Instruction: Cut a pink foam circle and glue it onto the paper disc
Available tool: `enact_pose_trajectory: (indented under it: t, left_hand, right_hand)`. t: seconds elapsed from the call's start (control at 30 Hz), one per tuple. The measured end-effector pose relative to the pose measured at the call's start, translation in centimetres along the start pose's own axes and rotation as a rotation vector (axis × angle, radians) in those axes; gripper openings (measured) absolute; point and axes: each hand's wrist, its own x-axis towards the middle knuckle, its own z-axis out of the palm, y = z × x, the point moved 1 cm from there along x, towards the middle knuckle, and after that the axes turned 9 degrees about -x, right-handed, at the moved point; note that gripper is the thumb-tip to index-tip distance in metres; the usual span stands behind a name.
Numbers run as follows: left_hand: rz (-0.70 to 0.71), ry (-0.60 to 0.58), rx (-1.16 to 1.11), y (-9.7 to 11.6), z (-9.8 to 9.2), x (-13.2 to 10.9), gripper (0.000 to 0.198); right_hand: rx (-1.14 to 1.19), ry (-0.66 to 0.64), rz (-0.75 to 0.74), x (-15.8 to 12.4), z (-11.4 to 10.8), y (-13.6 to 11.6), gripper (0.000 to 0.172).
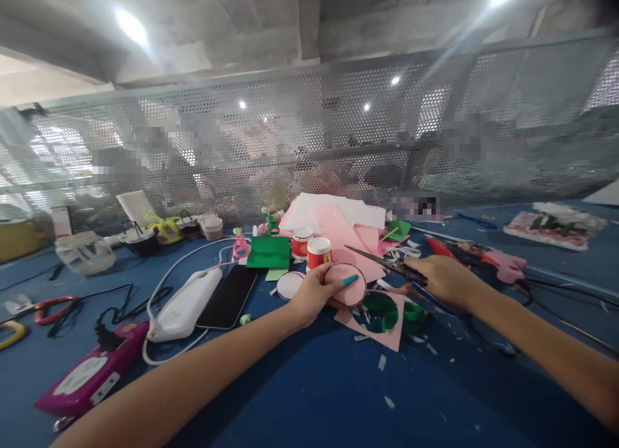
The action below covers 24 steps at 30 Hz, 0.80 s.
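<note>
My left hand (312,292) pinches a round pink foam disc (345,285) with a dark outline, held just above the blue table. My right hand (438,279) grips a pair of scissors (382,261) whose blades point left toward the disc's upper edge. Under the disc lies a pink foam sheet (382,329) with a round hole cut out, showing green beneath. A white disc (290,285) lies just left of my left hand. Two red and white paper cups (318,251) stand behind.
A black phone (227,296) and white power bank (186,303) lie left, with cables and a magenta device (89,374). Green foam (268,252), pink and white sheets (338,219) pile behind. Paper scraps litter the blue table (338,396). A perforated metal screen (309,132) backs the table.
</note>
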Motion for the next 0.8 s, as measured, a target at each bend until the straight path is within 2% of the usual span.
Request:
enact_pose_trajectory:
  t: [0.2, 0.53, 0.8]
  left_hand:
    - [0.04, 0.004, -0.009, 0.1, -0.05, -0.11, 0.043]
    - [0.032, -0.007, 0.01, 0.03, 0.13, -0.05, 0.037]
    - [0.032, 0.009, 0.041, 0.17, 0.27, -0.1, 0.038]
  right_hand:
    - [-0.003, -0.036, 0.041, 0.04, 0.3, -0.11, 0.041]
    - [0.003, -0.026, -0.073, -0.12, 0.12, -0.44, 0.042]
    - [0.008, -0.018, -0.104, -0.22, 0.1, -0.5, 0.045]
